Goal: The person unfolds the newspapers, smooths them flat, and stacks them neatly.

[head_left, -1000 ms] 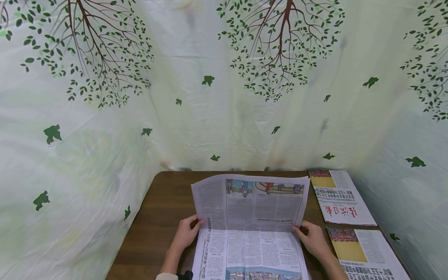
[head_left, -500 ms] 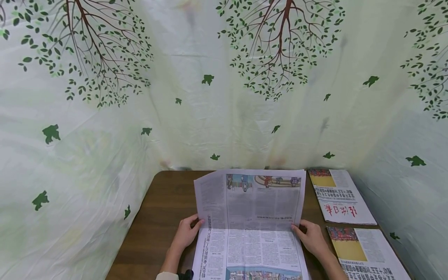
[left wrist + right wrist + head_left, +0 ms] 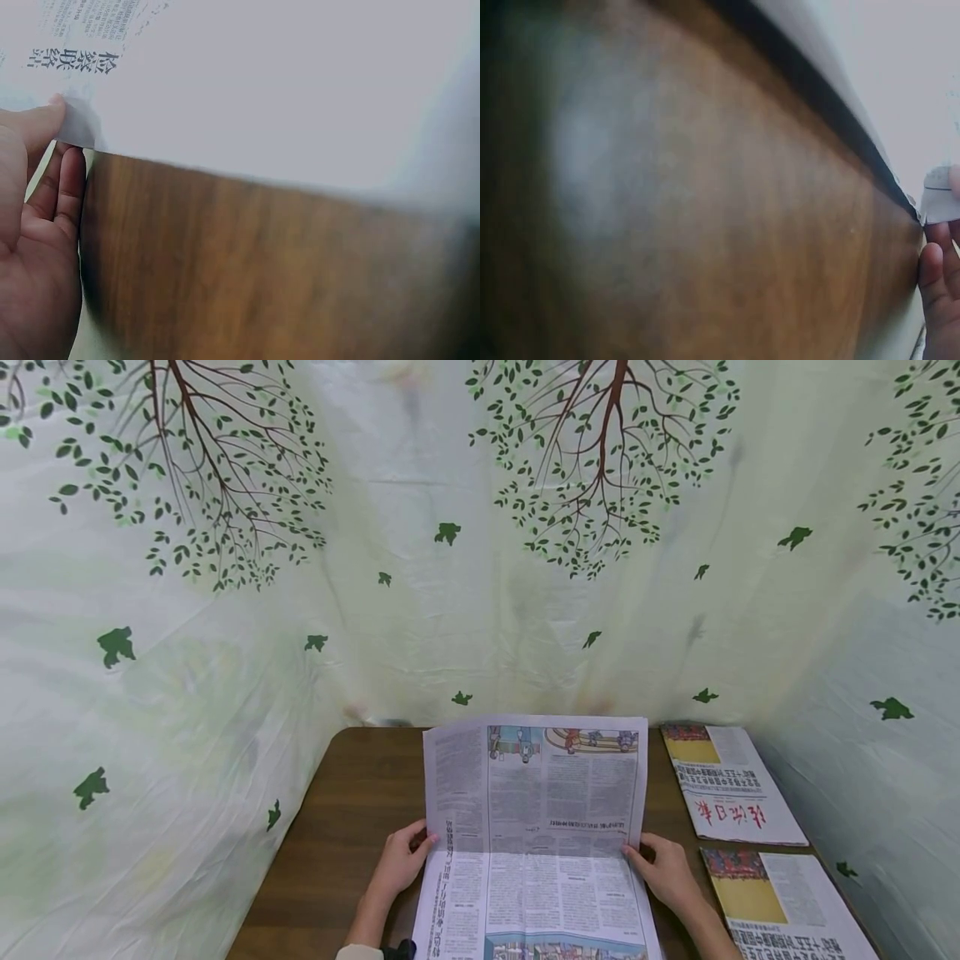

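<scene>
**Newspaper (image 3: 534, 893) spread out between two hands, a pinch at each side**

In the head view it sits near the middle of the bench (image 3: 352, 793), the far half greyer and apparently tipped up along the crease (image 3: 558, 854). The left hand (image 3: 401, 862) pinches one side edge, the right hand (image 3: 667, 870) the other, both close to that crease. To my eye the sheet will handle best with the two grips level and the pull gentle and even — tug one side harder and thin newsprint could skew or tear. The near end runs out of sight at the bottom, as does the closer of two folded papers (image 3: 756, 793) on the right, and I can't tell how many sheets are being held.

The left wrist view shows the thumb on top of the paper and fingers below, a light grip that seems right for it; most of the print is washed out.

In the right wrist view the other pinch is squeezed against the picture's border — thumb mostly cut off, the bench blurred.
</scene>
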Motion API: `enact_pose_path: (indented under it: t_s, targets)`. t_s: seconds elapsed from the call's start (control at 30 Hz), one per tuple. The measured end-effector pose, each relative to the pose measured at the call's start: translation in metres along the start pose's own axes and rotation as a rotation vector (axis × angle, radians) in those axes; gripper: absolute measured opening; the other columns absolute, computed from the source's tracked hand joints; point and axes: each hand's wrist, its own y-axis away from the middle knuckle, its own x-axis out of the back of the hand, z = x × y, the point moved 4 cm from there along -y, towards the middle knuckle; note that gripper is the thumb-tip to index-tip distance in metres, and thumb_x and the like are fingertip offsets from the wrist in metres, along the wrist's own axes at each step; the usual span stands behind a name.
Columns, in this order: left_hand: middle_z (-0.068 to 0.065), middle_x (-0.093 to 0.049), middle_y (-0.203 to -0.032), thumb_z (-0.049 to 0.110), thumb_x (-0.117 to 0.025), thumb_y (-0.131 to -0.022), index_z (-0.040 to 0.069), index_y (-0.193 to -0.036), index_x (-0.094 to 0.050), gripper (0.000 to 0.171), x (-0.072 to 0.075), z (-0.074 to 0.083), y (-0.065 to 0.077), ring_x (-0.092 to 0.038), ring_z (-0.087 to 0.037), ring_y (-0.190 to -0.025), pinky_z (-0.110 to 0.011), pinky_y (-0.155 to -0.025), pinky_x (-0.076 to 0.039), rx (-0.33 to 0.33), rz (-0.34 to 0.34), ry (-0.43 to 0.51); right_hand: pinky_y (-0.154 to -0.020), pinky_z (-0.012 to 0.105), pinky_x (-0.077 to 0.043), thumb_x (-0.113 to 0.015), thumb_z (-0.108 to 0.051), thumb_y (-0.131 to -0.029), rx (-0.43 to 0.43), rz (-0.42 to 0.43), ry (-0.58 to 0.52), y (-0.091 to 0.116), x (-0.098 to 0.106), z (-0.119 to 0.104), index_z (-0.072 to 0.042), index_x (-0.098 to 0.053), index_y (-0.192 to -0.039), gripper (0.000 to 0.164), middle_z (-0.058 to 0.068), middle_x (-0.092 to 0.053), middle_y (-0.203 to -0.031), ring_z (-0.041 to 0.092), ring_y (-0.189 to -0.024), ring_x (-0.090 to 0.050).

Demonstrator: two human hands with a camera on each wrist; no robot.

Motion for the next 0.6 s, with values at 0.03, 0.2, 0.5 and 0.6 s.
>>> enact_pose_path:
  t_s: [0.03,0.2,0.5,0.6]
  targets:
    - [-0.001,-0.075,-0.103,0.016,-0.071,-0.098,0.017,-0.124,-0.072,0.026,-0.0003,0.0002,0.0001,-0.064,-0.010,-0.082,-0.023,-0.072,-0.052,0.006,-0.002,0.001,-0.062,0.024,-0.047,-0.078,-0.021,-0.093,-0.001,-0.002,0.000,0.0001,-0.0002,0.0003,-0.008,-0.077,-0.111,0.022,0.010,-0.078,-0.106,0.009,-0.073,-0.062]
    - [-0.003,-0.075,-0.102,0.014,-0.070,-0.098,0.015,-0.125,-0.071,0.026,-0.0013,0.0004,0.0001,-0.064,-0.012,-0.082,-0.024,-0.071,-0.052,0.015,-0.006,0.000,-0.067,0.027,-0.050,-0.078,-0.021,-0.093,0.007,0.006,0.011,-0.0006,-0.0011,0.0013,-0.007,-0.077,-0.112,0.023,0.011,-0.078,-0.107,0.012,-0.079,-0.066]
    - [-0.003,-0.074,-0.098,0.013,-0.071,-0.098,0.012,-0.125,-0.071,0.027,-0.0058,-0.0003,-0.0038,-0.064,-0.009,-0.082,-0.024,-0.072,-0.052,0.001,0.053,-0.052,-0.068,0.028,-0.051,-0.078,-0.018,-0.092,0.023,0.028,0.024,-0.0039,-0.0029,0.0013,-0.004,-0.077,-0.112,0.024,0.011,-0.078,-0.103,0.013,-0.081,-0.067]
    - [-0.004,-0.074,-0.095,0.012,-0.071,-0.097,0.010,-0.124,-0.072,0.026,-0.0065,-0.0001,-0.0045,-0.064,-0.009,-0.080,-0.023,-0.071,-0.052,-0.006,0.069,-0.061,-0.065,0.025,-0.049,-0.078,-0.019,-0.093,0.025,0.035,0.028,-0.0051,-0.0037,0.0020,-0.005,-0.077,-0.109,0.021,0.007,-0.076,-0.096,0.011,-0.074,-0.062]
